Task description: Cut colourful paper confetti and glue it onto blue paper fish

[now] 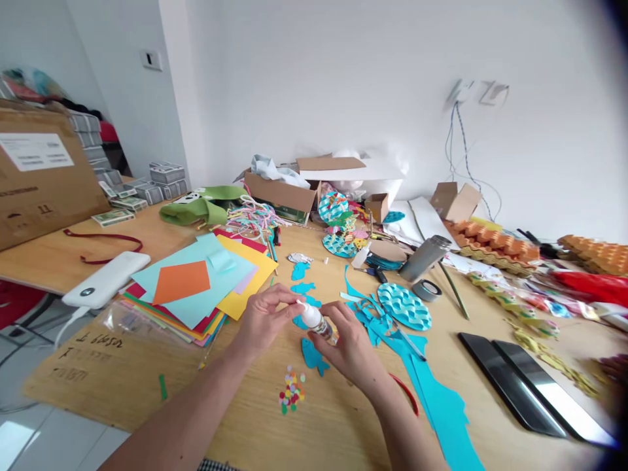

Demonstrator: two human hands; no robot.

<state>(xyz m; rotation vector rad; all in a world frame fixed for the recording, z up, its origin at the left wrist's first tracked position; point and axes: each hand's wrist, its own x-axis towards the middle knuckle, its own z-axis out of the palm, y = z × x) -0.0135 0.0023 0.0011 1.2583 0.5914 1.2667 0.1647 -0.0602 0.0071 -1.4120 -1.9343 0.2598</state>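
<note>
My right hand (350, 343) is wrapped round a small white glue bottle (313, 317) with a printed label, tilted with its nozzle up and to the left. At the nozzle's tip, the fingers of my left hand (267, 317) are pinched together; whether a cap is between them is too small to tell. Just below the bottle lies a blue paper fish (314, 356). More blue fish cut-outs (303, 288) run in a column behind my hands, partly hidden by them. Nearer me is a little pile of coloured paper dots (291, 390).
Coloured paper sheets (181, 282) are stacked on the left, by a white power bank (106, 279). Blue paper scraps (434, 399), a wavy-patterned blue disc (405, 306), a grey flask (426, 257) and tape roll (426, 290) lie right. Two dark phone-like slabs (510, 383) sit further right.
</note>
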